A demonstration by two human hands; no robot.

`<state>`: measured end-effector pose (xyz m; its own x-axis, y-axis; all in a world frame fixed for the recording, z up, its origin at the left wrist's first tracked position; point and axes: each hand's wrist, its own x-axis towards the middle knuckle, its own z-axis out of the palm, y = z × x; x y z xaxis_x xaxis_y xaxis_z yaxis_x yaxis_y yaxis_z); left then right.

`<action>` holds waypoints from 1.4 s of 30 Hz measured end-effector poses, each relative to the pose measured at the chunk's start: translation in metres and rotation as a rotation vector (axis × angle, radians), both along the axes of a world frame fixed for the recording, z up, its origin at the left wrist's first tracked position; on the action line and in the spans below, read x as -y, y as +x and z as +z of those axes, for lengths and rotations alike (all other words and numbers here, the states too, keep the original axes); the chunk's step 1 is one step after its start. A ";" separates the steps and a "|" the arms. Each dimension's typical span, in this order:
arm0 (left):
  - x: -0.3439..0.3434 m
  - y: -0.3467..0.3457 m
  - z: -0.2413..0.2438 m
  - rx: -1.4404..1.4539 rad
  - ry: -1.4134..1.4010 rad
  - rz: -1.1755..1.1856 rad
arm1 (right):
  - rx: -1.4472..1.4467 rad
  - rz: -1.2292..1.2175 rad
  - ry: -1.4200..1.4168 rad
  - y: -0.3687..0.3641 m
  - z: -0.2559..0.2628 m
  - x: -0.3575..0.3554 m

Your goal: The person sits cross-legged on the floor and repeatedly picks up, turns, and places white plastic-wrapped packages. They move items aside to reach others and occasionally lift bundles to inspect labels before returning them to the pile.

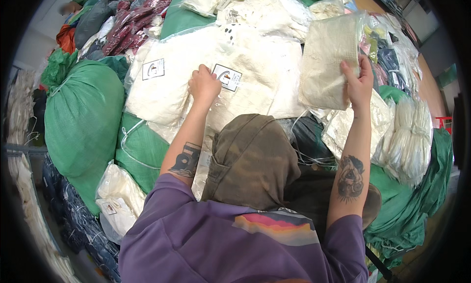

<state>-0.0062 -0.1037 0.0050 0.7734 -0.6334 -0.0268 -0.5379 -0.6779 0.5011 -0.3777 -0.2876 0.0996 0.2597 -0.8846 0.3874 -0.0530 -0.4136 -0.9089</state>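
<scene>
My left hand (205, 82) is curled into a fist over cream garments in clear plastic bags. Its fingertips pinch at the edge of a bagged cream garment (254, 75) that carries a printed sticker; exactly what they grip is partly hidden. Left of that hand lies another bagged cream garment (162, 91), also bearing a sticker. My right hand (358, 80) holds up a folded, textured cream garment in a clear bag (327, 62), thumb on the front and fingers behind its right edge.
A full green sack (86, 113) bulges at the left. More bagged cream garments (254, 12) are heaped at the back, beside dark red bagged items (138, 23). At the right, a tied bundle of clear bags (406, 139) rests on green sacking (393, 205). A smaller cream package (119, 198) lies lower left.
</scene>
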 end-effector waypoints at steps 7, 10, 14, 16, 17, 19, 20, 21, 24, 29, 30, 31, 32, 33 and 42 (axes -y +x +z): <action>-0.023 0.012 -0.026 0.043 -0.395 -0.217 | 0.038 0.055 0.005 0.002 -0.011 0.009; -0.033 0.005 -0.026 -0.090 -0.294 -0.273 | 0.056 0.062 -0.001 0.004 -0.014 0.010; -0.037 -0.012 -0.013 0.131 -0.093 -0.367 | 0.065 0.050 0.006 0.003 -0.014 0.010; -0.033 -0.015 0.001 0.003 -0.203 -0.436 | -0.016 -0.032 -0.049 -0.002 -0.010 0.011; -0.028 -0.014 0.010 -0.020 -0.322 -0.473 | -0.061 -0.076 -0.074 -0.006 -0.007 0.012; -0.015 -0.009 0.035 -0.362 -0.545 -0.420 | -0.016 -0.133 -0.086 -0.016 0.001 0.016; -0.009 -0.003 0.051 -0.374 -0.667 -0.429 | -0.004 -0.168 -0.077 -0.021 0.006 0.019; 0.005 0.006 0.071 -0.451 -0.713 -0.361 | -0.010 -0.194 -0.092 -0.028 0.012 0.021; 0.049 0.033 0.123 -0.738 -0.971 -0.408 | 0.048 -0.273 -0.118 -0.044 0.025 0.024; 0.133 0.059 0.103 -0.912 -0.981 -0.353 | -0.009 -0.368 -0.166 -0.051 0.039 0.019; 0.148 0.056 0.080 -0.864 -0.904 -0.176 | -0.017 -0.368 -0.187 -0.050 0.040 0.017; 0.158 0.053 0.056 -0.773 -0.769 -0.090 | -0.028 -0.403 -0.173 -0.049 0.042 0.015; 0.161 0.046 0.031 -0.533 -0.618 -0.041 | -0.042 -0.359 -0.226 -0.047 0.043 0.014; 0.160 0.038 0.010 -0.434 -0.489 0.032 | -0.058 -0.348 -0.245 -0.048 0.046 0.012; 0.169 -0.080 0.118 -0.604 -0.747 -0.592 | 0.580 0.083 0.021 -0.079 0.053 0.000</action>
<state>-0.0859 -0.2726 0.1229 0.3346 -0.9100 0.2449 -0.2076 0.1824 0.9611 -0.4572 -0.2877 0.1530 0.0792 -0.8793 0.4696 0.4871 -0.3768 -0.7878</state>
